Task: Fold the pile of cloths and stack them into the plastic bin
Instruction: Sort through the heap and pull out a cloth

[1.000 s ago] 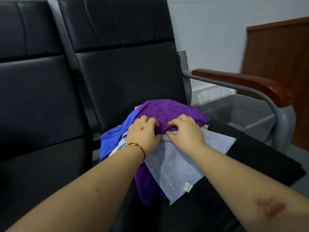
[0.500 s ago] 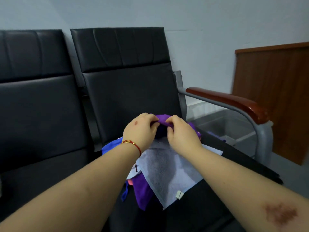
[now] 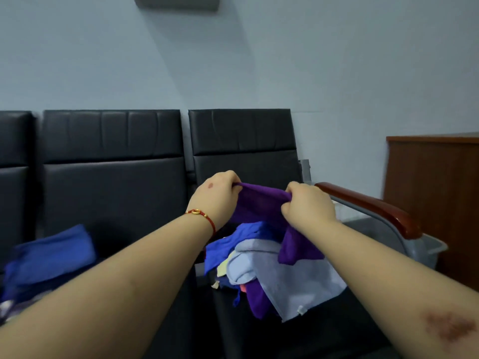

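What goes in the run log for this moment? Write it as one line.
left hand grips purple cloth | right hand grips it too | cloth held above pile | plastic bin right of chair

Pale blue-grey wall [image 3: 259, 60] behind, plain. Grey box fixture [image 3: 176, 1] at top edge (cut off by frame, type unclear). Row of black leather seats [image 3: 111, 156] against wall, padded backs with stitched panels. Rightmost seat has wooden armrest [image 3: 373, 206] on grey metal tube. Brown wooden cabinet [image 3: 435, 193] far right. Light soft, even.
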### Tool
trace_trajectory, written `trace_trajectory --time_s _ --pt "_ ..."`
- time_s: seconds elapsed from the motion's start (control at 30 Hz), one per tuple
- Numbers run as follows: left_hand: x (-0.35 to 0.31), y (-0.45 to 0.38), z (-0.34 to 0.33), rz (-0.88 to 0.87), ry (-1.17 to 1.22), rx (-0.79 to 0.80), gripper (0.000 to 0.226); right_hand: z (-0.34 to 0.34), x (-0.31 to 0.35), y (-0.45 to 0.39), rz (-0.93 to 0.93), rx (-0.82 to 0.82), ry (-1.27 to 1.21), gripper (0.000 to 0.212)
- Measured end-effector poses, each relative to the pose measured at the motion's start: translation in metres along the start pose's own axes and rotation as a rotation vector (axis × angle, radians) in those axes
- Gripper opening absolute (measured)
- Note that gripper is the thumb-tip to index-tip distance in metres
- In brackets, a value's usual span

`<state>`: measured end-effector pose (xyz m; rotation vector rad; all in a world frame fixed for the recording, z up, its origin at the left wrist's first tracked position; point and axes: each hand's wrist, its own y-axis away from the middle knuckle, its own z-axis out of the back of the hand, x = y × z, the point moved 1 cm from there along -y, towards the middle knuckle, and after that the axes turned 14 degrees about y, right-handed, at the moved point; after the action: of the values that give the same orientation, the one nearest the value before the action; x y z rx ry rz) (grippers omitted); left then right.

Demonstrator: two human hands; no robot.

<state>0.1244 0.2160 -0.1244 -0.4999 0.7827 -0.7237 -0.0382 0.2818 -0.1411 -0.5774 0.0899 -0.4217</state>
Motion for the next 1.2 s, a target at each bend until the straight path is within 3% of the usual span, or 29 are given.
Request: trace_trajectory --time_s 0.2,0.37,0.53,0.63,0.77,0.87,0.97,1.1,1.2 --pt "-0.002 0.033 0.095 0.095 -0.044 -0.199 0.021 0.05 0.056 0.027 0.015 0.098 -0.093 0.018" --pt "0.01 0.061 0.181 0.131 -0.171 -0.32 0.02 0.077 0.08 0.039 0.019 0.083 -0.194 0.015" --pt "0.041 0.11 0.233 0.202 -0.315 -0.29 0.022 0.078 0.112 0.055 0.144 0.281 -0.504 0.015" --pt "0.075 0.145 0.237 0.272 -0.411 -0.179 0.021 0.053 0.132 0.076 0.168 0.332 -0.608 0.027" --pt "0.129 0.206 0.216 0.464 -0.177 -0.049 0.017 0.009 0.164 0.107 0.387 0.473 -0.239 0.021" --pt "0.166 0.252 0.194 0.613 -0.122 0.036 0.018 -0.041 0.173 0.13 0.462 0.531 -0.2 0.029" --pt "0.196 0.286 0.173 0.741 -0.081 0.124 0.032 -0.09 0.171 0.148 0.234 0.619 -0.582 0.03" --pt "0.224 0.313 0.148 0.768 -0.043 0.145 0.028 -0.144 0.168 0.162 0.193 0.556 -0.592 0.028" --pt "0.236 0.316 0.137 0.736 0.021 0.18 0.02 -0.172 0.17 0.165 0.157 0.626 -0.64 0.024"
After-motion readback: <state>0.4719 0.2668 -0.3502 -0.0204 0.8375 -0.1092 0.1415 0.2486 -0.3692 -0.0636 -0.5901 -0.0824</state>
